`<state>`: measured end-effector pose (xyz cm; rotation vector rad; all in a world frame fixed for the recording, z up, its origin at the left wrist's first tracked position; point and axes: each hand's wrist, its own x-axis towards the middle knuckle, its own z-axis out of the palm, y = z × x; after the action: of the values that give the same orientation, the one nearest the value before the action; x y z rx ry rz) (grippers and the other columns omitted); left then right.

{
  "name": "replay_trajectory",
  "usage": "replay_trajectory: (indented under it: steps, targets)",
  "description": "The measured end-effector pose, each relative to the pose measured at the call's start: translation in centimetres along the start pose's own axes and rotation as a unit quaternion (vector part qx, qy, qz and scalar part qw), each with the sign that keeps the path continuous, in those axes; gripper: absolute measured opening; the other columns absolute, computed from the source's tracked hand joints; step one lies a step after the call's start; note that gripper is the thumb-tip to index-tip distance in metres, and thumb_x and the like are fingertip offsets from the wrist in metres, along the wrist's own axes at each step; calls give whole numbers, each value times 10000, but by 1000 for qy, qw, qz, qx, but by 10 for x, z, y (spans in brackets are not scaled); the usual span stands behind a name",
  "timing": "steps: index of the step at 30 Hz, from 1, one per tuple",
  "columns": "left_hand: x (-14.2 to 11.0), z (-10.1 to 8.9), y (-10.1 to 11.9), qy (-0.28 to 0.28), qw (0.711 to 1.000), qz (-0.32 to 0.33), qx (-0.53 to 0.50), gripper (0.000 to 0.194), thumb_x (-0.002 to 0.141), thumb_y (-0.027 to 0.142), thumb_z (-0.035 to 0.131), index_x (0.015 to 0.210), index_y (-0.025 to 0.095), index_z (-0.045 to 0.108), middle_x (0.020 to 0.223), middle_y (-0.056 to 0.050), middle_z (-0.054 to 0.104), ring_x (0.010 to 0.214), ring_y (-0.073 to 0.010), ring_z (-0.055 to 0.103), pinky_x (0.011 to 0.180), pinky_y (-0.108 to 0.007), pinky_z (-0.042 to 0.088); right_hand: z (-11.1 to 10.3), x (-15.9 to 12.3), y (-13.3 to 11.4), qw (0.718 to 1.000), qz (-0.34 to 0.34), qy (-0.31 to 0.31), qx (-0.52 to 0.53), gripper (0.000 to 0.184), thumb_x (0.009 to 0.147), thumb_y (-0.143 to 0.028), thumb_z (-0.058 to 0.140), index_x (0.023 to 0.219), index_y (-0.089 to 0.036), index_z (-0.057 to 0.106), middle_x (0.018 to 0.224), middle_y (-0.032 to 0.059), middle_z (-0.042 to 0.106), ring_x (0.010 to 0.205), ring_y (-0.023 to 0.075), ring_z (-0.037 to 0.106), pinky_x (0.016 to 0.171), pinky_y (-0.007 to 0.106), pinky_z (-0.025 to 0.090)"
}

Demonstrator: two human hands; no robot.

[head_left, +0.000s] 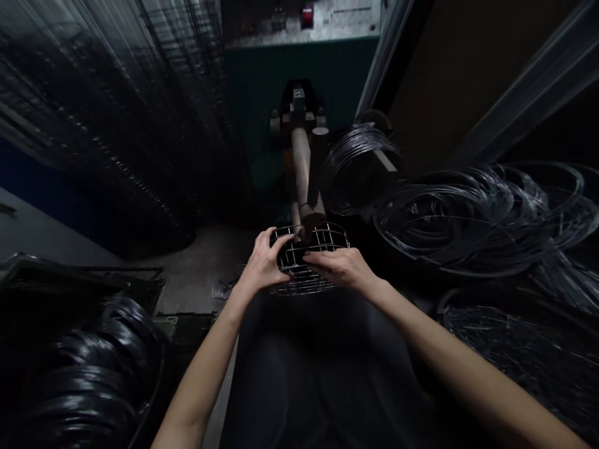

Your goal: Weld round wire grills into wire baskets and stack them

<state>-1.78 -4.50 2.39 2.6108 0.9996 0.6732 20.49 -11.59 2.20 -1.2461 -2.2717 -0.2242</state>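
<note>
A round wire basket (304, 288) is in front of me at the lower electrode arm (302, 162) of what looks like a spot welding machine. My left hand (264, 262) grips the basket's left side, thumb and fingers around the wires. On the right, my right hand (340, 267) reaches across the basket's near side, its fingers closed together at the wires. Whether those fingers also pinch a loose wire is too dark to tell. The machine's rod end sits at the basket's far rim, between my hands.
Wire rings (360, 146) hang on the machine's right. Beyond them, more wire rings (458, 206) lie heaped in a round container. A bin (519, 337) of short wire pieces stands at lower right. Coiled wire bundles (88, 380) fill a crate at lower left. Wire mesh panels (116, 93) stand upper left.
</note>
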Motion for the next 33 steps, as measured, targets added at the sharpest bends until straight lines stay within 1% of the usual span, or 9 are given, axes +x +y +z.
replay_trajectory:
  steps: [4,7,12,18,21,25,28,31,33]
  targets:
    - [9,1,-5,8,1000,-4,11,847,554,259,809,1319,179,452,1373,-174,284,1311,-380,299,1077,-518,338,6,5,6,1000,17,10,-5,209,930,-303,536,1073,-259,683,1018,-17,726,733,113,688,596,197,485]
    - [8,4,-5,12,1000,-11,5,841,571,287,805,1324,220,436,1380,-147,289,1310,-358,308,1076,-521,340,7,-2,5,999,29,38,-3,212,918,-315,555,1073,-241,679,1042,25,706,795,128,674,649,203,499]
    - [9,5,-5,16,1000,-22,-5,867,527,251,820,1311,212,453,1377,-152,300,1309,-376,307,1080,-531,326,6,-11,4,990,124,65,33,186,925,-338,531,943,-219,674,905,44,634,750,127,625,629,211,495]
    - [25,7,-19,14,999,-40,-25,866,520,259,823,1306,214,463,1375,-153,310,1309,-394,316,1067,-536,344,8,4,15,981,152,96,70,203,916,-367,530,872,-207,647,857,48,597,701,138,594,599,234,477]
    - [33,9,-25,19,999,-40,-25,880,503,270,838,1300,221,469,1374,-152,321,1303,-403,325,1052,-545,360,10,11,18,978,168,92,80,219,911,-385,530,849,-205,639,855,49,596,700,143,590,598,241,470]
    - [39,8,-26,21,999,-25,-26,860,524,301,836,1299,216,474,1346,-139,359,1286,-378,357,1065,-530,353,14,16,18,975,192,77,81,223,896,-394,549,829,-204,645,851,46,597,697,147,580,621,254,464]
    - [33,8,-30,25,998,-29,-40,936,531,317,843,1358,223,413,1409,-147,294,1336,-378,292,1104,-519,301,3,13,14,969,217,91,76,239,894,-411,537,855,-208,656,885,59,583,736,162,577,659,276,470]
    - [9,15,-46,43,991,-63,-106,1177,498,423,869,1456,276,202,1505,-147,135,1404,-392,150,1130,-562,225,-28,-7,1,950,271,104,110,303,943,-407,417,921,-212,648,924,68,580,816,177,587,746,303,478]
    - [-11,29,-61,60,978,-91,-176,1292,475,492,870,1473,302,73,1531,-146,58,1424,-395,83,1139,-588,170,-48,-32,-10,934,316,66,153,363,970,-397,320,932,-220,635,927,61,595,856,179,593,797,316,477]
